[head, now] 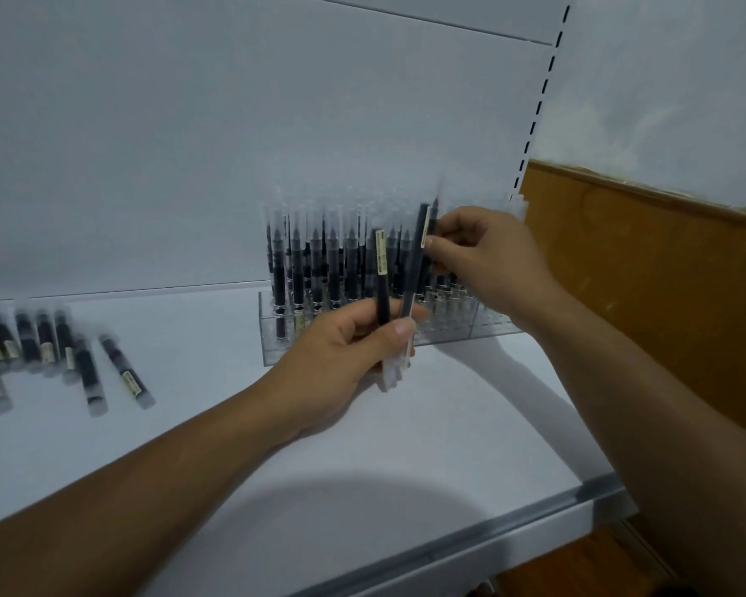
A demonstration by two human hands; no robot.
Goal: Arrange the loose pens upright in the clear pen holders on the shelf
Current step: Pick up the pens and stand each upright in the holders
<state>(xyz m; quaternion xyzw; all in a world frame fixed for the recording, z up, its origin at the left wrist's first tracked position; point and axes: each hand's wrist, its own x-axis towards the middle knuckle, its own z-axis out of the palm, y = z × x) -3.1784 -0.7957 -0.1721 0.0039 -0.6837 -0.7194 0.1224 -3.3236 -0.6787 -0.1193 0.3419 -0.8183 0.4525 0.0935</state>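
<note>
Left hand [345, 351] grips two slim dark pens [382, 295] with clear caps; right hand [483, 256] pinches the taller one's top. Just behind the grip stands the clear plastic holder [268, 329], packed upright, on a smooth white shelf [362, 467]. Loose pens [82, 359] lie well to its left.

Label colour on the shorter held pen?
Cream label on slim black pen; head view.

A slotted upright [544, 92] edges the white back panel [190, 144]. Beyond it, brown panelling [642, 273] runs under a white wall [664, 79].

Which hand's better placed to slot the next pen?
Right. The right hand pinches the taller pen at its top, by the clear holder; the left hand grips it and a shorter pen low.
</note>
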